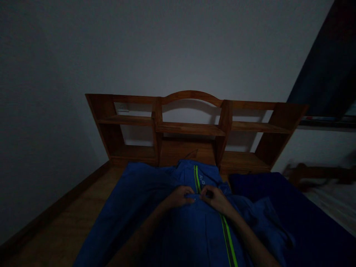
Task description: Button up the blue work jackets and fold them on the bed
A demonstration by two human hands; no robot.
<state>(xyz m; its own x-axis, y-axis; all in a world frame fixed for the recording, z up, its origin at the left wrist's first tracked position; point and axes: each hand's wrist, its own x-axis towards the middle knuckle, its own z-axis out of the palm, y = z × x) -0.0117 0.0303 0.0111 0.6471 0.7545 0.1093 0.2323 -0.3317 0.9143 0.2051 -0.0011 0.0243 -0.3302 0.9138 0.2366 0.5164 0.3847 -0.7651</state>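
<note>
On the wooden boards, two hands pinch a blue garment

In front of a low wooden shelf unit with an arched top rail, the blue garment lies spread out, reaching from the bottom edge of the view up to the unit's foot. The left hand is near the middle of the garment, its fingers curled, forefinger above and thumb below, a fold of cloth caught between them. The gap there is narrow and filled by the fabric. Just beside it, the right hand has thumb and forefinger brought together at the tips on the same fold, near a striped band of bright yellow-green and grey; a small dark opening shows inside the curve of its fingers. The remaining fingers of both hands are bent in, and the dim light hides exactly how they rest. The two sets of fingertips are close together but apart. Pale lettering stands on the cloth beyond the right hand, beside the band. To the right, loose folds of the garment overlap a flat dark-blue surface. A plain wall rises behind the unit.
</note>
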